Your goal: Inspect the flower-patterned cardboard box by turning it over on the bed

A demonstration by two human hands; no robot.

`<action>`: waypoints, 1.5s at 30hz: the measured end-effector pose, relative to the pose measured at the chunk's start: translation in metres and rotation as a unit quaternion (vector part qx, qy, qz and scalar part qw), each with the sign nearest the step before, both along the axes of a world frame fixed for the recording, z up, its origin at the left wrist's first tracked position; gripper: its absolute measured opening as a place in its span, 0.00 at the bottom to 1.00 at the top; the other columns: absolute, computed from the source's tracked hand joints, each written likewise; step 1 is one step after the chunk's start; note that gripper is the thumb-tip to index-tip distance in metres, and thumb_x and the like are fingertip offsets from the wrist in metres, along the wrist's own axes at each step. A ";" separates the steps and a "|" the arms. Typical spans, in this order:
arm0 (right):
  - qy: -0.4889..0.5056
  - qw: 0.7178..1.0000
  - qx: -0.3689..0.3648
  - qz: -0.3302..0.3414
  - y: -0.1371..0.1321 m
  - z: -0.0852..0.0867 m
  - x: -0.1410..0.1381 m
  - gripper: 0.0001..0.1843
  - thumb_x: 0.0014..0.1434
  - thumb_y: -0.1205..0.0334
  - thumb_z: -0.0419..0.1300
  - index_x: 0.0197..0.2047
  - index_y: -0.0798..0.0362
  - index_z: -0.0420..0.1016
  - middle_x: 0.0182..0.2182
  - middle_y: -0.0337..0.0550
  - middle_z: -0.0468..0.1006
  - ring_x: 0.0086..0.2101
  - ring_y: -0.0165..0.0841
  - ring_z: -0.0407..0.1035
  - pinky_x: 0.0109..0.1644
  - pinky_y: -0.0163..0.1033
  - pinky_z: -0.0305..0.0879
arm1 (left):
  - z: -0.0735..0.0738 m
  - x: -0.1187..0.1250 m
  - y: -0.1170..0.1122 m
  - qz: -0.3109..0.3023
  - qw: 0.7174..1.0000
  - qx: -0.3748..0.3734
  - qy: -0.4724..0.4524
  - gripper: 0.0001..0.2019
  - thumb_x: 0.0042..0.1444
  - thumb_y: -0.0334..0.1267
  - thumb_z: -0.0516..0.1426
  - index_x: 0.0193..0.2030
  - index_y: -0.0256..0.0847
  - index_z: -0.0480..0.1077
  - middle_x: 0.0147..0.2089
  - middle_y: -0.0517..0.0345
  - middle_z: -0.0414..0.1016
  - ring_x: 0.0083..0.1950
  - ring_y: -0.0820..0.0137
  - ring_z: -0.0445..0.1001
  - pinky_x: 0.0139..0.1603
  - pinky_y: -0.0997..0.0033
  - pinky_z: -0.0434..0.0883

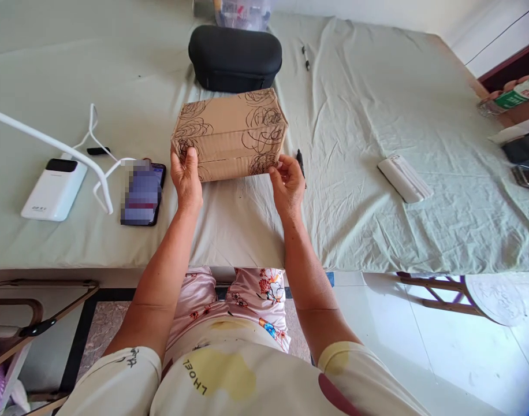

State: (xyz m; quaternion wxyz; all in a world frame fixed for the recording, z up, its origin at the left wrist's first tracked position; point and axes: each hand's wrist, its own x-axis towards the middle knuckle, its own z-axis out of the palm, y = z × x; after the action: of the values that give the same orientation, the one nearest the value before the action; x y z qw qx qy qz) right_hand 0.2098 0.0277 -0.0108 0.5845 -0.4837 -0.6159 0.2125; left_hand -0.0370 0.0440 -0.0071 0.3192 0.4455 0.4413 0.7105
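Observation:
A brown cardboard box [230, 134] covered with black scribbled flowers rests on the pale green cloth of the table [377, 115]. My left hand [185, 176] grips its near left corner, thumb on the front face. My right hand [287, 184] holds the near right corner, fingers curled against the box side. A black marker [300, 163] lies on the cloth just behind my right hand's fingers; whether they touch it I cannot tell.
A black zip case [235, 58] sits behind the box. Left lie a phone [142, 192], a white power bank [54, 189] and white cables [93, 150]. A white flat device [403, 178] and a pen [306, 58] lie right. Another person's hand [513, 95] holds a bottle far right.

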 end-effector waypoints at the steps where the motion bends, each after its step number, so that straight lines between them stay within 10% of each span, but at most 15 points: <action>1: 0.001 1.000 -0.006 0.000 -0.001 0.002 -0.001 0.23 0.69 0.39 0.63 0.56 0.47 0.77 0.42 0.42 0.77 0.38 0.31 0.74 0.44 0.39 0.76 | 0.000 -0.001 0.000 0.002 1.000 0.002 -0.004 0.44 0.57 0.74 0.60 0.73 0.52 0.63 0.75 0.52 0.68 0.79 0.59 0.63 0.79 0.60 0.64; 13: 0.028 0.999 -0.011 -0.026 -0.002 -0.005 -0.008 0.25 0.67 0.34 0.61 0.50 0.47 0.69 0.38 0.39 0.74 0.35 0.31 0.71 0.40 0.40 0.73 | -0.002 0.006 -0.004 0.015 0.996 0.001 0.087 0.44 0.59 0.72 0.59 0.74 0.48 0.59 0.76 0.47 0.65 0.78 0.58 0.64 0.81 0.58 0.61; 21: 0.010 0.996 -0.052 -0.071 -0.005 -0.008 -0.019 0.39 0.58 0.36 0.71 0.61 0.47 0.62 0.47 0.44 0.76 0.39 0.33 0.75 0.42 0.42 0.77 | -0.003 0.032 -0.025 0.061 0.956 -0.008 0.285 0.60 0.56 0.59 0.70 0.82 0.42 0.38 0.83 0.37 0.46 0.86 0.51 0.41 0.86 0.50 0.44; 27: 0.028 0.995 -0.046 -0.085 -0.008 -0.011 -0.031 0.45 0.57 0.35 0.71 0.66 0.45 0.55 0.51 0.46 0.73 0.44 0.35 0.75 0.45 0.43 0.78 | -0.006 0.040 -0.029 0.072 0.943 -0.016 0.323 0.60 0.57 0.61 0.68 0.82 0.39 0.38 0.83 0.33 0.45 0.85 0.47 0.42 0.85 0.44 0.44; 38: 0.036 0.993 -0.053 -0.098 -0.006 -0.007 -0.021 0.33 0.62 0.36 0.67 0.58 0.47 0.64 0.49 0.45 0.75 0.46 0.36 0.74 0.44 0.41 0.75 | -0.007 0.040 -0.026 0.059 0.956 -0.024 0.286 0.52 0.63 0.59 0.64 0.81 0.42 0.39 0.83 0.38 0.46 0.86 0.52 0.41 0.86 0.49 0.41; 45: 0.014 0.992 -0.038 -0.118 0.000 -0.008 -0.011 0.22 0.66 0.39 0.62 0.48 0.49 0.68 0.45 0.44 0.76 0.43 0.34 0.73 0.47 0.42 0.74 | -0.012 0.029 -0.019 0.029 0.969 -0.033 0.243 0.42 0.69 0.60 0.54 0.81 0.48 0.40 0.82 0.44 0.52 0.82 0.58 0.55 0.83 0.55 0.56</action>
State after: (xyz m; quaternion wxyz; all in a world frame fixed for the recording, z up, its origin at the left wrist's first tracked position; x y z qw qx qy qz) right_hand 0.1991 0.0280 -0.0187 0.5949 -0.5719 -0.5379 0.1724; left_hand -0.0077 0.0251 -0.0193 0.1964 0.5813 0.5417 0.5745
